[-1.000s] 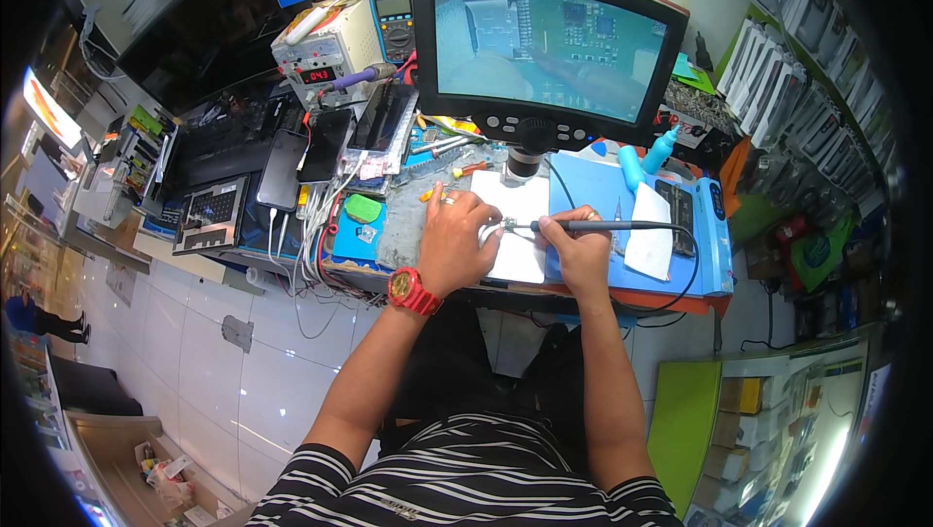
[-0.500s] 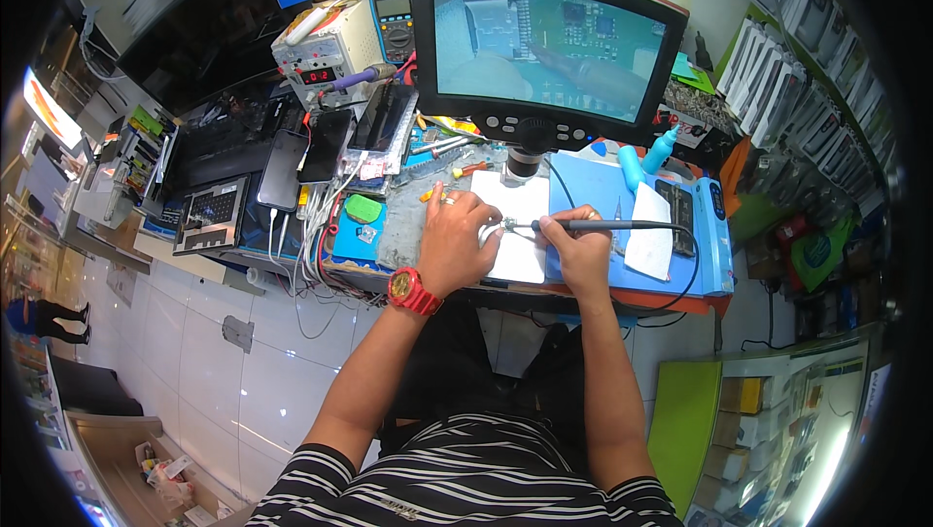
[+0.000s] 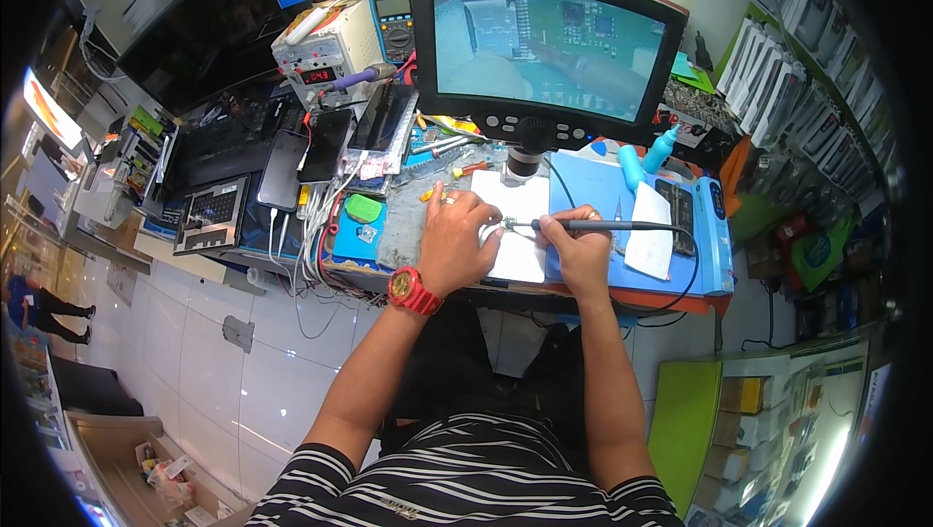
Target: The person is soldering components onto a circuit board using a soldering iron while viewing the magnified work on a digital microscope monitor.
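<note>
Under the microscope lens (image 3: pixel 523 163), my left hand (image 3: pixel 457 240) pinches a small green circuit board (image 3: pixel 508 224) with a white part or cable (image 3: pixel 491 231) by its fingers. A red watch circles that wrist. My right hand (image 3: pixel 581 255) grips a soldering iron (image 3: pixel 607 226) by its black handle, its tip pointing left to the board. Both hands are over a white pad (image 3: pixel 520 264). On the microscope screen (image 3: pixel 544 51) the iron's tip appears, enlarged, beside a metal connector with a row of pins. Whether tip and pins touch, I cannot tell.
The iron's black cord loops over a blue mat (image 3: pixel 573 187) at right, near a folded white cloth (image 3: pixel 649 235) and turquoise bottles (image 3: pixel 661 148). On the left lie phones (image 3: pixel 283 169), bunched cables (image 3: pixel 319 221), a green sponge (image 3: pixel 363 208) and a power supply (image 3: pixel 326 55).
My hands and the iron hold almost still. On the screen, the bright spot by the tip has faded. The power supply's red readout has changed, and a distant person at far left has shifted slightly.
</note>
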### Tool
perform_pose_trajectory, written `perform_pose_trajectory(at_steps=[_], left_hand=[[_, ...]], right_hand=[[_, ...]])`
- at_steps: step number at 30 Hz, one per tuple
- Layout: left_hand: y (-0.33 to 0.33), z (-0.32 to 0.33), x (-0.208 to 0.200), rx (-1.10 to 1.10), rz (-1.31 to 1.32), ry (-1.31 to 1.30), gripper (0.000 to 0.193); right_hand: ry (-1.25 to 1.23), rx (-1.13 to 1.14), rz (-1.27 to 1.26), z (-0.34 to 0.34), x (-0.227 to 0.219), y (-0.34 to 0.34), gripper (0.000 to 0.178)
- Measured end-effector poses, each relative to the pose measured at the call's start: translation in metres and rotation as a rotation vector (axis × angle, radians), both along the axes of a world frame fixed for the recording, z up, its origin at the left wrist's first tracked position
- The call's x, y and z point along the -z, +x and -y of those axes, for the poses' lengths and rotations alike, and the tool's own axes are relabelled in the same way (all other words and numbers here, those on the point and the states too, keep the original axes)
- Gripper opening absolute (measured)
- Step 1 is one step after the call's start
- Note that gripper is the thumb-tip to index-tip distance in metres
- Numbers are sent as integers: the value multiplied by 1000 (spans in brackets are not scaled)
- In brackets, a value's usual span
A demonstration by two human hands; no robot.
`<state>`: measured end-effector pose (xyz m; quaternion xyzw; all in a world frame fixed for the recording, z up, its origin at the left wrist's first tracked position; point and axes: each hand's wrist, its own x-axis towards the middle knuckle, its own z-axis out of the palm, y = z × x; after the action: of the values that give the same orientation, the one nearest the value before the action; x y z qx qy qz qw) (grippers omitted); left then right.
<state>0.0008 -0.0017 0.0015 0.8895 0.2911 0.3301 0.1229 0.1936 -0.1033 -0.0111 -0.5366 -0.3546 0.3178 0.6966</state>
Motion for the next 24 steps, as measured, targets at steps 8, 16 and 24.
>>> perform_pose_trajectory(at_steps=[8,16,24], left_hand=[[0,0,0,3,3,-6,15],[0,-1,1,1,9,10,14],[1,-2,3,6,17,2,13]], right_hand=[[-10,10,33,0,1,-1,22],[-24,43,94,1,2,-2,24],[-18,85,229,6,-5,-8,25]])
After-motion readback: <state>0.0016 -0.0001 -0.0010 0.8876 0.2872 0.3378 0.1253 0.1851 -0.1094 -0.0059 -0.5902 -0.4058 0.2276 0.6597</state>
